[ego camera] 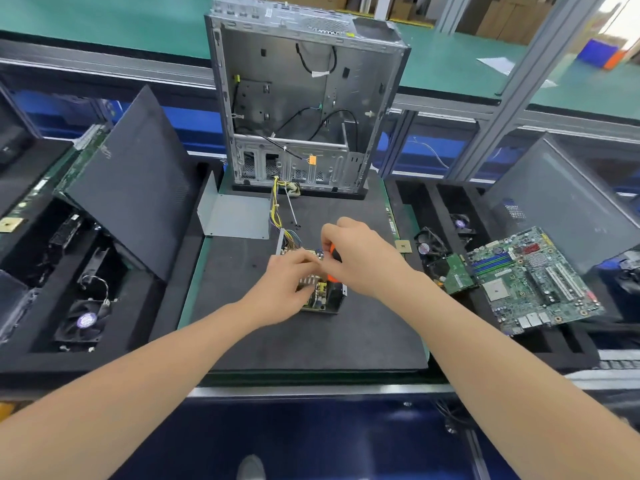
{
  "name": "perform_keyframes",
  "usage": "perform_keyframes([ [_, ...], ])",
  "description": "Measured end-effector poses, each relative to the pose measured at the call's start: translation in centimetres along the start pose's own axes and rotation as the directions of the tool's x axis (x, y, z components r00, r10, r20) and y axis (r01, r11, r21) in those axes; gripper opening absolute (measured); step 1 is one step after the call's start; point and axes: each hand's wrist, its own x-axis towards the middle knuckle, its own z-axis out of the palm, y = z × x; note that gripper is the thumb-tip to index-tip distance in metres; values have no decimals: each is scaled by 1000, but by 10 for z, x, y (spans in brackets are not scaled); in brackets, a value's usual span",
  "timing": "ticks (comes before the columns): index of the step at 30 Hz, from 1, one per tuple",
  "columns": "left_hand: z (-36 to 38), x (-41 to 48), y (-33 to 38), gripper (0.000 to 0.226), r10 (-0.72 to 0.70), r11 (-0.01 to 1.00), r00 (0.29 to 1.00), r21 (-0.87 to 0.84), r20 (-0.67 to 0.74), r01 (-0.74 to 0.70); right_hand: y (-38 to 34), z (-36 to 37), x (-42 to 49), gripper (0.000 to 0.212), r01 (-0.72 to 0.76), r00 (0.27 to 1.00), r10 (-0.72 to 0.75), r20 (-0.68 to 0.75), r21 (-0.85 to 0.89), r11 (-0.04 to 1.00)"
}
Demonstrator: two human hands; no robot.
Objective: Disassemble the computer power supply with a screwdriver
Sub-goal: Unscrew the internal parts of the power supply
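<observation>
The power supply (320,299) lies open in the middle of the black mat (311,344), its board and parts exposed, with yellow wires (276,209) running from its far end towards the case (304,98), which stands upright at the far edge of the mat. The left hand (285,287) rests on top of the power supply, fingers bent over the board and holding it. The right hand (363,258) is just right of it, touching the left fingertips, and is closed around an orange-handled screwdriver (331,251); the tip is hidden behind the hands. A grey metal cover (235,216) lies on the mat, far left of the hands. A motherboard (533,278) lies tilted in the tray on the right, and a fan (85,322) sits in the tray on the left.
</observation>
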Motion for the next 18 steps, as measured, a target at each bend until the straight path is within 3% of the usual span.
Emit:
perform_keyframes([
  [6,5,-1,-3,44,-49,999,996,19,80,48,3,11,-6,12,16,1000,-16,-26,-10,1000],
  [18,4,1,-4,43,-71,997,992,5,103,71,1,9,-12,13,-12,1000,12,-25,17,1000],
])
